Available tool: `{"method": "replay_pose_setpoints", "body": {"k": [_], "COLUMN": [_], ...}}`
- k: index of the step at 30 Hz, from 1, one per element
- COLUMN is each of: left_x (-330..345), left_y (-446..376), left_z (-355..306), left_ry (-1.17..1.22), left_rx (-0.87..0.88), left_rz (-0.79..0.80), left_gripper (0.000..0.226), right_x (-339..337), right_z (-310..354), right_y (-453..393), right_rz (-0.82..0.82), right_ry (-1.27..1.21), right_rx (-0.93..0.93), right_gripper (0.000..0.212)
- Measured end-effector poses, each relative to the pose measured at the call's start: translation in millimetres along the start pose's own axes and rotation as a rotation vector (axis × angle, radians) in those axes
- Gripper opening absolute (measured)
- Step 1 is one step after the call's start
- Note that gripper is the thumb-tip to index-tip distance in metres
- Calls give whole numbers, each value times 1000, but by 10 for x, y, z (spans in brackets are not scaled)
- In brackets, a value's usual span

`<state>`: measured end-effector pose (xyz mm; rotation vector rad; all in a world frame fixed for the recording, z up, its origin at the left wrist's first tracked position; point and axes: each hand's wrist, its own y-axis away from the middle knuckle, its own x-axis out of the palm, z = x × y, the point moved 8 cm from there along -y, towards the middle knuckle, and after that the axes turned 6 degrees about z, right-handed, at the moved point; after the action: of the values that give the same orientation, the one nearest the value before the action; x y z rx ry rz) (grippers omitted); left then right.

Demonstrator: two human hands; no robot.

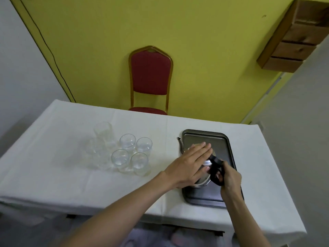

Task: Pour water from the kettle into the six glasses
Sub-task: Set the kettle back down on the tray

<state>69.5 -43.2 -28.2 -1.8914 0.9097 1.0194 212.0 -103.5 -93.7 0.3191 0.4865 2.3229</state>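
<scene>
Kettle of shiny metal (203, 177) held on one dark rectangular metal tray (222, 139) at the right of the white-clothed table (71, 175).

Its black handle (216, 172) is gripped by the closed right hand (230, 180); the left hand (188, 164) is laid flat, fingers extended, on its top. Six clear drinking glasses (122, 154) are clustered left of the tray, apart from it, with bare cloth around them up to the table edges.
</scene>
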Motion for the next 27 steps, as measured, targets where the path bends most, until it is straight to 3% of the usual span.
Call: {"method": "replay_pose_setpoints", "body": {"k": [11,27], "left_x": [605,1027], "left_y": [-737,-978], "left_z": [155,177], "left_ry": [-4,-20], "left_rx": [-57,-104], "left_rz": [133,235], "left_gripper": [56,58], "right_x": [-406,-780], "right_z": [106,92], "right_y": [-839,-1292], "right_rz": [-67,-71], "right_ry": [-20,144], "right_rx": [27,-72], "right_gripper": [43,28]}}
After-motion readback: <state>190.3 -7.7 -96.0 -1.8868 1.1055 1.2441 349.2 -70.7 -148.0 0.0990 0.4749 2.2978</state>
